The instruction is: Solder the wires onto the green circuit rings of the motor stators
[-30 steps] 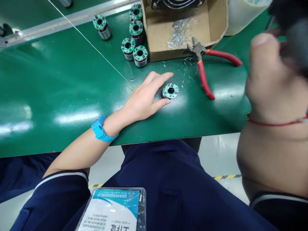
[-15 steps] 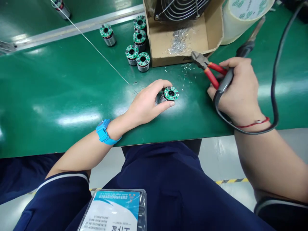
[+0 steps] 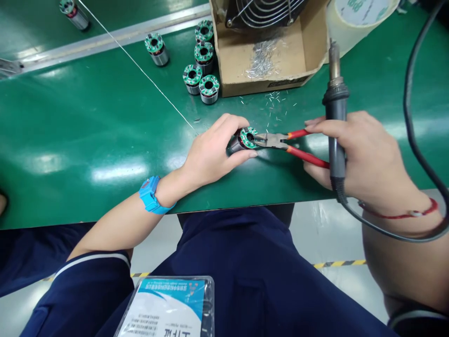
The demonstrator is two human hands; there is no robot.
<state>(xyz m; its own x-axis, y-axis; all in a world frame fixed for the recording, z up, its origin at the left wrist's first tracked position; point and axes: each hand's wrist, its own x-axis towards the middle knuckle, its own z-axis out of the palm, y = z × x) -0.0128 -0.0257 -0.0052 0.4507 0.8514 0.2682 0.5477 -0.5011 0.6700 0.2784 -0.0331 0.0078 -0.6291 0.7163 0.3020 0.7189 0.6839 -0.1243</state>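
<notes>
Between thumb and fingers, my left hand point(image 3: 215, 150) grips a motor stator point(image 3: 239, 142) topped by a round green circuit board. The stator is tilted, its board facing right. Red-handled cutting pliers point(image 3: 275, 140) are in my right hand point(image 3: 368, 154), their jaws at the board's right edge. That same hand also holds a soldering iron point(image 3: 336, 121), its metal tip pointing away from me. Whether the jaws have closed on a pin is too small to tell.
Several similar stators point(image 3: 209, 89) stand left of a cardboard box point(image 3: 266, 86), which holds a fan point(image 3: 266, 14) and clipped wire bits. More clippings point(image 3: 275, 103) lie before it. A solder wire point(image 3: 140, 70) crosses the left side. A white tub point(image 3: 351, 32) stands at the back right.
My right hand has brought the pliers down and left to the stator's board. The soldering iron in it has swung more upright. My left hand has tilted the stator toward the right.
</notes>
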